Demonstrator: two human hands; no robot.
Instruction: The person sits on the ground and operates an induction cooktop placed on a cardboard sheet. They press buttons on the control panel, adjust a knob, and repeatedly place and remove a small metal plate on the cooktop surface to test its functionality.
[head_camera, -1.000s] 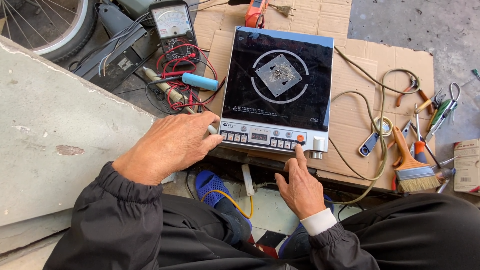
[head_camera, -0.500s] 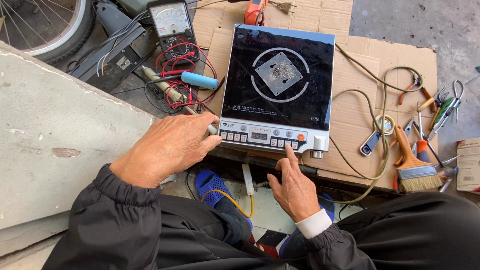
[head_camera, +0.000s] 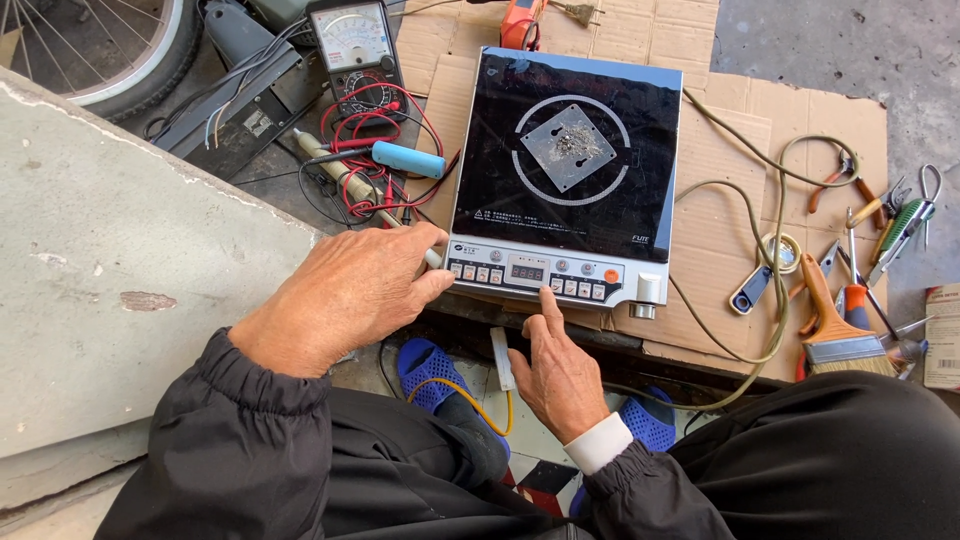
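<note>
Induction cooktop (head_camera: 572, 170), black glass with a silver control strip, is lying flat on sheets of cardboard (head_camera: 720, 160), seen from above by someone sitting over it. A square metal plate (head_camera: 568, 147) is resting in the ring at its centre. The left hand (head_camera: 345, 295) is curling loosely over the cooktop's near left corner, fingers bent and touching the edge. The right hand (head_camera: 558, 372) is pointing its index finger onto a button in the control strip, the other fingers folded back. Left of the cooktop, an analogue multimeter (head_camera: 355, 50) is sitting among red and black leads beside a blue cylinder (head_camera: 408, 159). To the right, a paintbrush (head_camera: 835, 330), pliers (head_camera: 905, 225) and a looping cable (head_camera: 765, 250) are lying on the cardboard.
</note>
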